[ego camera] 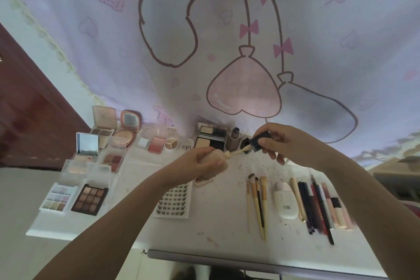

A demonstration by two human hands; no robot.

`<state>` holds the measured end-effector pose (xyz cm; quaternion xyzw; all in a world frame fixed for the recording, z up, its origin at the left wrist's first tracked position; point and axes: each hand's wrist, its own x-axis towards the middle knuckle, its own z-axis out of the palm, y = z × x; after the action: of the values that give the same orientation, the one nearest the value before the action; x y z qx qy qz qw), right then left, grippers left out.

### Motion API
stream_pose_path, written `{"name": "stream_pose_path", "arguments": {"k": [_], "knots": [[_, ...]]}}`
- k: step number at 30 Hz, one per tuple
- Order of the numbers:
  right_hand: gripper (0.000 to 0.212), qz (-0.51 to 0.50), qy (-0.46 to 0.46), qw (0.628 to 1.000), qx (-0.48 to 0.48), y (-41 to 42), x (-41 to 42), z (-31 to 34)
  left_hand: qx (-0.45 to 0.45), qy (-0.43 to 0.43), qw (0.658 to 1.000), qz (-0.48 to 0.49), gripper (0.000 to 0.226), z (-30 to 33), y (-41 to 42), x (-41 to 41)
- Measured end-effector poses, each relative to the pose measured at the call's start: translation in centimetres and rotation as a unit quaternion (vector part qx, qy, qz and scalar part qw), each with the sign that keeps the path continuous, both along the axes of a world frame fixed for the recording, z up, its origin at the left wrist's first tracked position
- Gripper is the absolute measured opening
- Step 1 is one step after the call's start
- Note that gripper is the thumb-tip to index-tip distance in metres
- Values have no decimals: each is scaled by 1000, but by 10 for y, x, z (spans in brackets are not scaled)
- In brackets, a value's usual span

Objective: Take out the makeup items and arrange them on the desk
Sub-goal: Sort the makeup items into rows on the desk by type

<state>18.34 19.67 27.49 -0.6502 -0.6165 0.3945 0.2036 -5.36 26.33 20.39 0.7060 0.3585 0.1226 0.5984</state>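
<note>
Two bare forearms w/ no sleeves in view. No rings, watch or bracelets on wrists. Left hand (pixel 205 161) & right hand (pixel 276 143) both ungloved; nails short, plain, no polish visible. Rest of body out of frame.

White desk (pixel 222 223), open palettes (pixel 89 199) at left, brushes (pixel 258 202), pencils (pixel 318 207) at right

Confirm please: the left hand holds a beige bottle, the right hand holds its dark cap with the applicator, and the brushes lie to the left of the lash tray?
Not quite. In the head view the brushes lie to the right of the lash tray. The left hand does hold the beige bottle, the right hand its dark cap.
</note>
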Motion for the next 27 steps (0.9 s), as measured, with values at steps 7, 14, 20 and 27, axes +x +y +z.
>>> {"name": "stream_pose_path", "arguments": {"k": [7,14,20,27], "knots": [[9,-4,-2,1000,9,1,8,-1,27,50,998,0,46,-7,2,4],[12,-43,47,998,-5,1,18,-13,30,63,998,-5,40,-6,5,10],[13,-96,126,987,-33,-1,26,-22,17,69,997,14,38,-15,11,12],[27,-218,368,898,-108,-21,35,-72,15,77,995,70,32,-48,9,25]]}}
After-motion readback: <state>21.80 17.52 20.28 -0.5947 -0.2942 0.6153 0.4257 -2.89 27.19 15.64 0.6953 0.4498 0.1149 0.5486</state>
